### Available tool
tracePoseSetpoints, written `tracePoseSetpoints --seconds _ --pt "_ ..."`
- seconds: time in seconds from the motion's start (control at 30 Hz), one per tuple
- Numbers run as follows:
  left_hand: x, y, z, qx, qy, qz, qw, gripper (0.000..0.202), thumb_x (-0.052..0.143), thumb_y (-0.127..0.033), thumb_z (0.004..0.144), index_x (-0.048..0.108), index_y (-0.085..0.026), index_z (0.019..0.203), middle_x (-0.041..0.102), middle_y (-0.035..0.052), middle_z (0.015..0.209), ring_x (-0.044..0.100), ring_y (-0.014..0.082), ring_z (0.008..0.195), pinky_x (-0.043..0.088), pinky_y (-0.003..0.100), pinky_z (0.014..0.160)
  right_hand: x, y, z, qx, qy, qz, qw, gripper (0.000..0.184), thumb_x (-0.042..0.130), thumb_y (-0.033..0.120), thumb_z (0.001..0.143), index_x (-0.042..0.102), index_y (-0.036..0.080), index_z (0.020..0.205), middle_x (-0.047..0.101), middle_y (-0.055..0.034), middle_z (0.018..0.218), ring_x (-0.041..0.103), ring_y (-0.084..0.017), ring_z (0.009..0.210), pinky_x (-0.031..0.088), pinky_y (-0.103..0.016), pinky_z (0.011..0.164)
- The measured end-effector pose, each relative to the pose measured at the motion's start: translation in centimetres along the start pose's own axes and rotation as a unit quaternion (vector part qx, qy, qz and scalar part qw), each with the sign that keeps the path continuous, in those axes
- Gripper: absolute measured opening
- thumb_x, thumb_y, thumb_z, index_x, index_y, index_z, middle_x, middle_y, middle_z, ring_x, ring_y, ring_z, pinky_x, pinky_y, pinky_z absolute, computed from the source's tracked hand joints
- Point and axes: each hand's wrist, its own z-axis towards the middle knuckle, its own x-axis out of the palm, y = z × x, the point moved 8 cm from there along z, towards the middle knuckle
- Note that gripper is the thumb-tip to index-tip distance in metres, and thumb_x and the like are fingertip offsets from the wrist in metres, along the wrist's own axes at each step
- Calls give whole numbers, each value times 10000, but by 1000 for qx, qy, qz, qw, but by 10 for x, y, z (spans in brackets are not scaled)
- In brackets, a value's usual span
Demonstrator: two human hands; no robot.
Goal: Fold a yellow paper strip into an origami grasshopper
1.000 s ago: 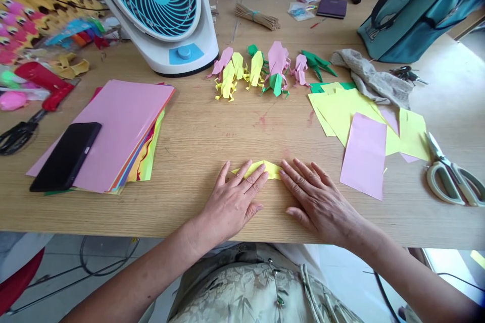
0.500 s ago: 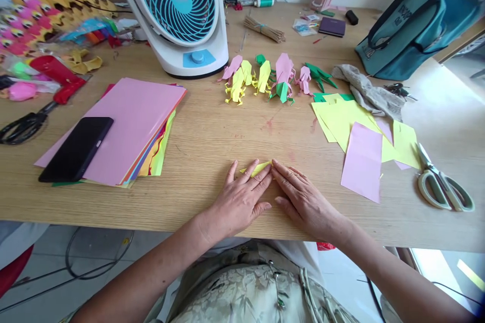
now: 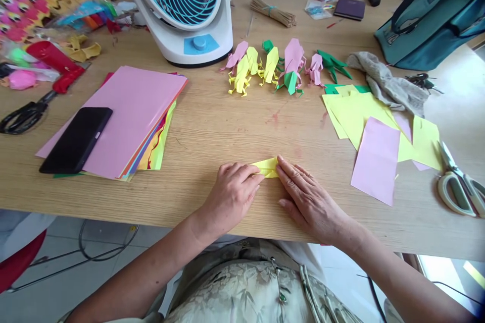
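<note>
A small folded piece of yellow paper (image 3: 267, 166) lies on the wooden table (image 3: 212, 126) near its front edge. My left hand (image 3: 231, 197) rests on the paper's left end with fingers curled and pinched against it. From the right, my right hand (image 3: 308, 201) lies flat, its fingers stretched out and pressing on the paper's right side. Behind them, a row of finished folded paper figures (image 3: 280, 63) in yellow, pink and green stands mid-table.
A stack of coloured sheets (image 3: 132, 111) with a black phone (image 3: 78, 139) lies left. Loose yellow and pink sheets (image 3: 373, 126) and scissors (image 3: 460, 184) lie right. A fan (image 3: 182, 5), a teal bag (image 3: 435, 15), a grey cloth (image 3: 390, 83) and black scissors (image 3: 22, 116) ring the back.
My left hand's fingers have curled from flat into a pinch on the yellow paper. My right hand stays flat on it. The camera view shifted slightly.
</note>
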Motion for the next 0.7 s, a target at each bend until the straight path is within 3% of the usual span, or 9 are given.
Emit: tracePoseSetpoints --seconds 0.33,0.53,0.7 --pt "-2 2 -2 8 0 2 1000 249 463 -179 996 651 -206 1157 696 38 1153 608 189 1041 379 401 941 -1 4 -1 -33 -4 -2 999 637 460 296 998 227 55 1540 221 -277 1600 199 -330 1511 345 -575 1156" --pt "-4 -3 -6 61 24 30 997 292 426 -123 1002 614 -170 1220 690 54 1222 597 175 1134 330 406 1029 -1 5 0 -36 -11 -8 999 617 473 306 993 277 37 1513 231 -286 1594 213 -339 1506 343 -575 1158" --pt "-5 -3 -5 88 36 54 994 285 459 -129 994 615 -156 1231 685 66 1232 594 180 1120 357 397 1004 0 3 -1 -29 -7 -5 1000 617 477 315 992 288 41 1512 226 -274 1600 219 -334 1506 336 -572 1164"
